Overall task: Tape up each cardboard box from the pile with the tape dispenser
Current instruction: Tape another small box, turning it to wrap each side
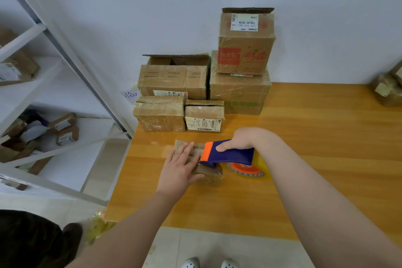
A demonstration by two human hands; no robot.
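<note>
A small flat cardboard box lies on the wooden table near its left edge. My left hand presses flat on top of the box, fingers spread. My right hand grips the blue and orange tape dispenser, whose front end rests on the box next to my left fingers. Its orange roll of clear tape hangs just right of the box. Behind, a pile of cardboard boxes stands against the wall, with a red-printed box stacked on top at the right.
Two small boxes sit at the front of the pile, close beyond my hands. A white metal shelf with parcels stands left of the table. Another taped parcel lies at the far right. A dark chair is at the lower left.
</note>
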